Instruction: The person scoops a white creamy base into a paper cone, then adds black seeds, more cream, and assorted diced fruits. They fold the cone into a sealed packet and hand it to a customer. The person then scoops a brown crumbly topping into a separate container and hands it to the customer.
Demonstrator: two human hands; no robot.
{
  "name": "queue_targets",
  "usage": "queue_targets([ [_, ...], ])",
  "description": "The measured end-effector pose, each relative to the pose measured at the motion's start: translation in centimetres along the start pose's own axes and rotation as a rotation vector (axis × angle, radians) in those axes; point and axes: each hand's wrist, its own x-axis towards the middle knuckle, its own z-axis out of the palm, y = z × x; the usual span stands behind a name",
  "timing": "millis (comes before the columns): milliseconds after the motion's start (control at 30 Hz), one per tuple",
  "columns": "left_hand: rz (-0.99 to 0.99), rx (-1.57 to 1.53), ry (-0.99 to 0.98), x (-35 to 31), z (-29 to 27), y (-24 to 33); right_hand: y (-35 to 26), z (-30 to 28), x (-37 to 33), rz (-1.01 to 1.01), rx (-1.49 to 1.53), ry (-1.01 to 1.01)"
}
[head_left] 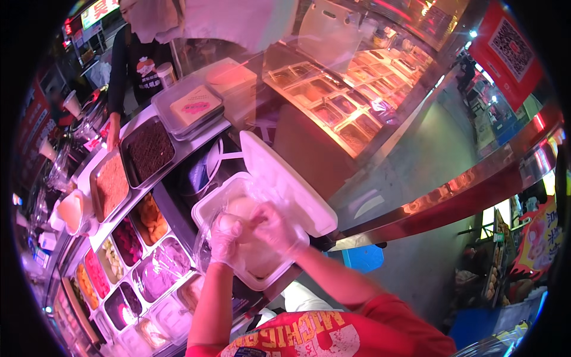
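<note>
- Looking down from the head view, I see both my gloved hands working inside a white foam container (238, 196) that sits on the bench (196, 149) right in front of me.
- My left hand (226, 238), in a thin clear glove, curls around a pale, rounded lump of dough-like food (241, 208) lying in the container; that grip is closed on the lump's left side.
- My right hand (275, 229), gloved the same way, presses on the same lump from the right, fingers bent down and holding it, touching my left hand near the middle.
- The container's hinged lid (291, 184) stands open, tilted back to my right behind my hands.
- A loose sheet of clear plastic film (205, 238) bunches along the container's near left edge.
- To my left, a row of metal trays is set into the bench: one with dark crumbs (148, 149), one with tan crumbs (112, 184), and smaller trays of coloured toppings (128, 241) nearer to me.
- Farther back on the bench lies a covered metal tray (190, 107) with a pinkish card on it.
- Another person in a dark apron (140, 65) stands at the far left end, one hand resting on the bench edge.
- Beyond the glass front I see lit trays (345, 101) mirrored in orange light.
</note>
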Motion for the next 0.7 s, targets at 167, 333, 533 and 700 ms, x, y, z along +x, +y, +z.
queue_targets([
  [167, 0.000, -0.161, 0.243, -0.1, 2.2, -2.3, -4.8, 4.1, -1.7, 0.189, -0.217, 0.231],
  [333, -0.060, -0.326, 0.284, 0.1, 3.4, -2.0, -2.6, 4.2, -1.3, 0.061, -0.150, 0.113],
  [533, -0.021, -0.294, 0.341, 0.1, 2.8, -0.7, -2.7, 2.7, -1.9, -0.376, -0.468, 0.108],
  [700, -0.034, -0.068, 0.411, 0.7, 3.8, -1.5, -6.5, 0.1, -0.7, -0.110, -0.247, 0.294],
])
